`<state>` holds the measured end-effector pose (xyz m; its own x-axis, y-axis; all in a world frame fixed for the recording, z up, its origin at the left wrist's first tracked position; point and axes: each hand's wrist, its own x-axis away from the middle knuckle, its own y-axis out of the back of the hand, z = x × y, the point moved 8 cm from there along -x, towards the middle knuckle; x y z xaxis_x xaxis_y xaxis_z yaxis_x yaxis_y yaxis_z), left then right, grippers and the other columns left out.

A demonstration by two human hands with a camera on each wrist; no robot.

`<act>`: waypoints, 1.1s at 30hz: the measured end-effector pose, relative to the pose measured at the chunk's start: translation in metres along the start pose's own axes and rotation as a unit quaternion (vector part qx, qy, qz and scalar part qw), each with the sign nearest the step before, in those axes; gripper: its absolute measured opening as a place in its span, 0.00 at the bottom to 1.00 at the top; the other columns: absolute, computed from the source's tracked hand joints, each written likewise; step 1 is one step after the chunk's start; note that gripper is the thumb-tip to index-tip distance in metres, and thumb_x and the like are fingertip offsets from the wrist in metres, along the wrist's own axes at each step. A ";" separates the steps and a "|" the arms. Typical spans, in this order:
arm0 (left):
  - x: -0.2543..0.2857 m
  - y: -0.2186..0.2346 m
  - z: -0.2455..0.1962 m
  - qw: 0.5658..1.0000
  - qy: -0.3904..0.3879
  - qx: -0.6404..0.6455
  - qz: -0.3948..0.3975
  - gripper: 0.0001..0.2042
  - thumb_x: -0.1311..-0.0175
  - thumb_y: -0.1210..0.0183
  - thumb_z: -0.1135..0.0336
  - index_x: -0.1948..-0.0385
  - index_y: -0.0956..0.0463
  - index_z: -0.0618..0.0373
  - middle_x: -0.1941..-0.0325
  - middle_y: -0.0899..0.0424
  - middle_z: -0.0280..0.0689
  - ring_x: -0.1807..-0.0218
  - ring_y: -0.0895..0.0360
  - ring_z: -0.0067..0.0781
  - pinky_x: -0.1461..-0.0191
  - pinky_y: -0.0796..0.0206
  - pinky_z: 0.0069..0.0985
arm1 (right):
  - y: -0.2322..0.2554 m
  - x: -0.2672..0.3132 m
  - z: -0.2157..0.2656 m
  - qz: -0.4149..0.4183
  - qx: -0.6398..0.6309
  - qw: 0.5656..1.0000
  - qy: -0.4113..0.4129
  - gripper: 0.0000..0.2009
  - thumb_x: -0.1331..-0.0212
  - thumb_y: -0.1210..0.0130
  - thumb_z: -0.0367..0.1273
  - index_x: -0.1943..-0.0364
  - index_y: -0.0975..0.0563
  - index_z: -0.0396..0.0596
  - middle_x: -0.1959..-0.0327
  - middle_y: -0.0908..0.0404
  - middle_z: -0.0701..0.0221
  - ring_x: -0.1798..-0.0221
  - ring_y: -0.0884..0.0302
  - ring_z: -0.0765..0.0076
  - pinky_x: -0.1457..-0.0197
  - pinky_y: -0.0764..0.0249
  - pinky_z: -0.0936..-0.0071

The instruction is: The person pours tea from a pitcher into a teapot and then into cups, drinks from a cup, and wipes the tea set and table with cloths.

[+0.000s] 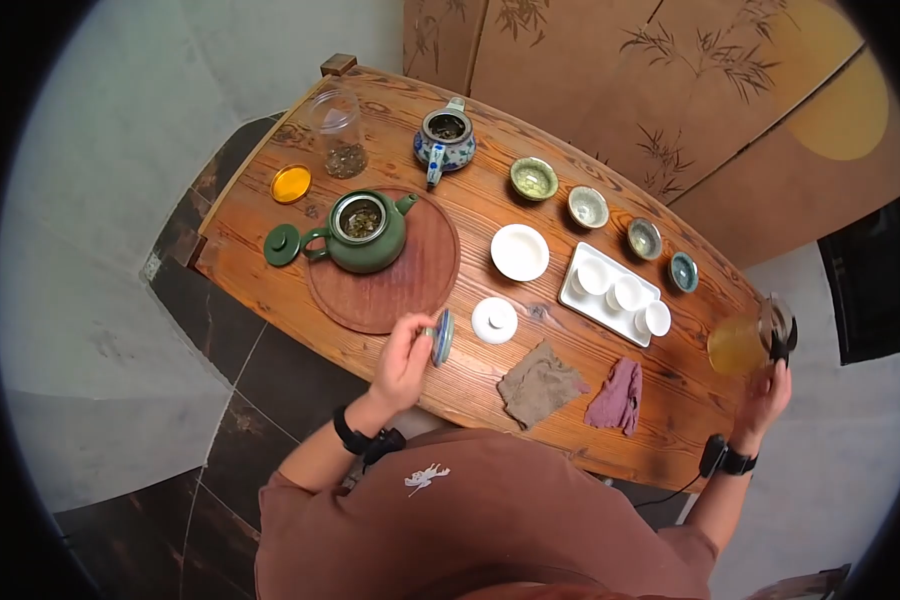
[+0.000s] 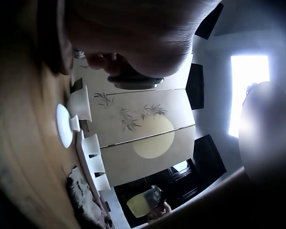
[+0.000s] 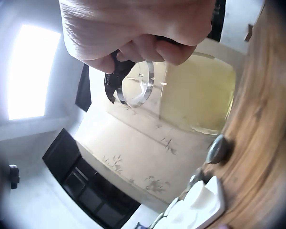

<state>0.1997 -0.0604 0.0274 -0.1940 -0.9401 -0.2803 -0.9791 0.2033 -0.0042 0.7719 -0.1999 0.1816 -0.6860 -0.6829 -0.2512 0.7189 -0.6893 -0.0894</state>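
Note:
My left hand [image 1: 402, 366] pinches a blue-patterned lid [image 1: 443, 338] on its edge, beside the round wooden board [image 1: 425, 270]. At the right end of the table, my right hand [image 1: 765, 400] grips the black handle of a glass pitcher [image 1: 738, 343] of yellow liquid. In the right wrist view the fingers curl round that handle beside the pitcher [image 3: 198, 93]. The blue-and-white teapot [image 1: 455, 152] stands lidless with dark leaves inside. On the board, the green teapot [image 1: 375, 250] is also uncovered, its green lid [image 1: 282, 244] lying at the left.
Nearby are a white bowl [image 1: 520, 252], a white lid [image 1: 494, 321], a white tray [image 1: 604, 320] with three white cups, and several small bowls, one green [image 1: 534, 179]. Brown [image 1: 540, 385] and purple [image 1: 618, 397] cloths lie in front. A clear jar [image 1: 338, 130] and orange lid [image 1: 291, 184] are back left.

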 end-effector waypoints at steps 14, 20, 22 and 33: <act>0.012 0.009 0.017 1.000 -0.005 -0.023 0.011 0.10 0.23 0.45 0.69 0.48 0.25 0.63 0.59 0.22 0.42 0.63 0.25 0.34 0.57 0.30 0.29 | -0.379 -0.085 0.004 0.342 0.007 0.933 -0.114 0.12 0.28 0.40 0.37 0.70 0.28 0.56 0.81 0.40 0.89 0.82 0.51 0.90 0.79 0.56 0.82; 0.007 0.011 0.018 0.997 0.043 0.008 0.061 0.10 0.23 0.45 0.69 0.47 0.25 0.63 0.59 0.21 0.41 0.62 0.23 0.33 0.55 0.29 0.29 | -0.473 -0.078 -0.028 0.402 0.043 0.903 -0.142 0.13 0.29 0.38 0.36 0.71 0.29 0.54 0.82 0.41 0.89 0.83 0.51 0.89 0.80 0.56 0.82; 0.007 0.011 0.021 0.996 0.050 0.038 0.066 0.10 0.21 0.46 0.68 0.46 0.25 0.62 0.58 0.22 0.36 0.62 0.28 0.24 0.56 0.32 0.23 | -0.493 -0.078 -0.038 0.417 0.065 0.895 -0.146 0.12 0.29 0.38 0.36 0.71 0.28 0.53 0.82 0.40 0.89 0.83 0.51 0.89 0.80 0.56 0.82; 0.010 0.011 0.040 0.979 0.110 0.147 0.092 0.10 0.19 0.49 0.70 0.44 0.28 0.64 0.53 0.23 0.34 0.54 0.28 0.19 0.48 0.32 0.21 | -0.553 -0.061 -0.057 0.425 0.274 0.854 -0.121 0.11 0.28 0.40 0.37 0.69 0.25 0.51 0.82 0.43 0.89 0.82 0.52 0.87 0.77 0.55 0.78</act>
<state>0.1890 -0.0566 -0.0143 -0.4046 -0.9102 -0.0888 -0.8734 0.4134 -0.2575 0.4222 0.2368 0.1919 0.0074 -0.9773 0.2117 0.8536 0.1165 0.5078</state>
